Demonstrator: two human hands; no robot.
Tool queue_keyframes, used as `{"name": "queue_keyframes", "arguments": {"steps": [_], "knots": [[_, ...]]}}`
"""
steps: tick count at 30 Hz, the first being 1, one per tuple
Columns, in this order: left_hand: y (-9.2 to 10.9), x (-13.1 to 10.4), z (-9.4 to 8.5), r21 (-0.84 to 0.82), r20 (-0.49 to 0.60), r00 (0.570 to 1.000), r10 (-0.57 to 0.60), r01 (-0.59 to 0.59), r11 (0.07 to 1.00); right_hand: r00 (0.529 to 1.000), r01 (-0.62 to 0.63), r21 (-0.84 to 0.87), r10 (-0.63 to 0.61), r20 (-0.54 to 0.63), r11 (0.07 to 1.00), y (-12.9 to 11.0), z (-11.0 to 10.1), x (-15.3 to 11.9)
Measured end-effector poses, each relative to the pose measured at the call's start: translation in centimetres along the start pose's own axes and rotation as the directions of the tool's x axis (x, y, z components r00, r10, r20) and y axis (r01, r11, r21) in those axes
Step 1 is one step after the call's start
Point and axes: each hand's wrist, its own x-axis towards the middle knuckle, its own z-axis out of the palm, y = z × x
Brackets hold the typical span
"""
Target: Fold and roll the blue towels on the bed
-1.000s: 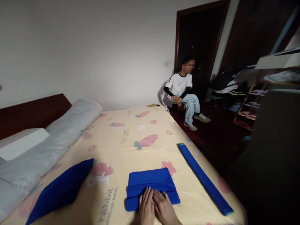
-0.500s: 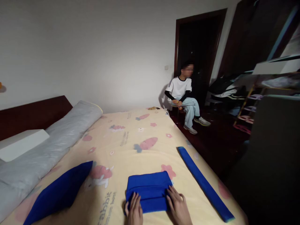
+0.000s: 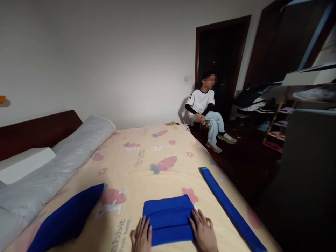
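Observation:
A blue cloth (image 3: 169, 218), folded into a rectangle with creases running across it, lies flat on the bed. My left hand (image 3: 143, 236) rests at its left edge, fingers stretched out. On the opposite side, my right hand (image 3: 204, 230) has its fingers spread, with the tips at the cloth's right edge. Neither hand grips anything. To the right lies a long, narrow blue folded strip of cloth (image 3: 231, 206). Another blue cloth (image 3: 68, 217), with a pointed corner, lies to the left, partly in shadow.
The patterned bed sheet (image 3: 141, 178) spreads beneath everything. A long grey pillow (image 3: 76, 152) with a white box (image 3: 27, 164) on it lies by the dark headboard (image 3: 39, 127). A seated person (image 3: 202, 105) is beyond the bed, near a dark door (image 3: 223, 52). Shelves with slippers (image 3: 278, 134) stand at right.
My left hand has slid left, from on top of the folded cloth to its edge. My right hand has shifted slightly right. The cloth stays folded, and the view has tilted a little.

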Motion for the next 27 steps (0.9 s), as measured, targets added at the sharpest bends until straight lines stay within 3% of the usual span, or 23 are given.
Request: {"name": "queue_keyframes", "arguments": {"steps": [2,5,8,11,13,17,19,21,24,27], "knots": [[-0.4,-0.4,0.4,0.021,-0.098,0.995,-0.029,0.031,0.999,0.998,-0.027,-0.013,0.026,-0.049,1.000,0.5,-0.2,-0.3],[2.0,-1.3,1.9,-0.037,-0.220,0.974,0.046,-0.055,0.998,0.999,0.037,0.059,-0.035,-0.032,0.998,-2.1,-0.7,-0.7],[6.1,-1.7,3.4,-0.185,-0.191,0.956,0.224,-0.259,0.948,0.955,0.235,0.216,-0.267,0.133,0.948,-6.5,-1.0,-0.7],[8.1,-1.2,3.8,-0.266,-0.119,0.961,0.251,-0.274,0.924,0.904,0.276,0.276,-0.346,0.251,0.921,-9.0,-0.9,0.0],[6.9,-0.4,3.3,-0.259,-0.075,0.978,0.197,-0.210,0.943,0.934,0.204,0.224,-0.258,0.249,0.953,-8.4,-0.8,0.5],[0.7,0.8,1.8,-0.189,-0.043,0.995,0.091,-0.098,0.977,0.991,0.003,0.060,-0.011,0.130,0.998,-3.3,-0.3,1.2],[-2.0,0.8,1.6,-0.139,-0.092,0.996,-0.012,-0.001,0.990,0.996,-0.054,0.005,0.053,0.074,0.999,-0.7,-0.1,1.0],[-3.3,0.4,1.9,-0.088,-0.216,0.973,-0.087,0.069,0.994,0.997,-0.074,-0.024,0.075,0.027,0.997,0.5,-0.1,0.7],[-1.7,-0.1,2.5,-0.048,-0.407,0.913,-0.028,0.009,0.999,0.999,-0.047,0.007,0.047,0.001,0.999,-0.9,-0.8,0.4],[2.4,-0.2,2.9,-0.093,-0.430,0.875,0.222,-0.287,0.953,0.985,0.119,0.143,-0.134,0.106,0.983,-4.9,-1.7,0.4]]}}
